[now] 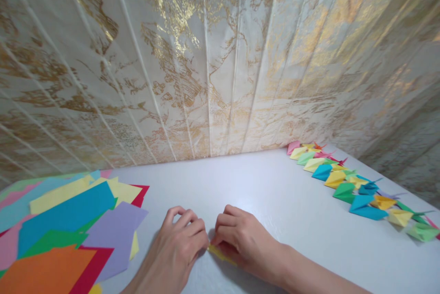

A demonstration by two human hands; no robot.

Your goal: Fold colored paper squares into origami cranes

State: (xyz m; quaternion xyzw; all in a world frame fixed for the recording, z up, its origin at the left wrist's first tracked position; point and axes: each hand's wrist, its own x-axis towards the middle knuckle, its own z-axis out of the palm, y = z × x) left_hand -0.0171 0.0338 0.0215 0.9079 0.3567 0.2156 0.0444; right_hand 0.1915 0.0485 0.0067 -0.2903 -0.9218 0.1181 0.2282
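My two bare hands are close together over the smooth white tabletop (247, 177), near the front, with a small, narrow piece of folded yellow paper (222, 255) between and beneath them. My right hand (245, 244) has its fingers bent and drawn in, pinching the yellow piece near its left end, and covers part of it from above. My left hand (181, 246) is arched, its knuckles raised, and its fingertips come down right at that same left end; they seem to touch it, but I cannot tell whether they grip it, since the thumb is mostly hidden. To my left lies a loose, overlapping spread of coloured paper sheets: a bright orange sheet (44, 270) nearest me, a crimson sheet (94, 270) showing from under it, a pale purple sheet (115, 234), and a large blue sheet (67, 216) farther back. Along the right side, folded paper figures with pointed ends run in a slanting band, among them a blue folded figure (365, 207) and a green folded figure (343, 192). Behind the table hangs a whitish curtain with gold designs (192, 69), falling in long pleats.
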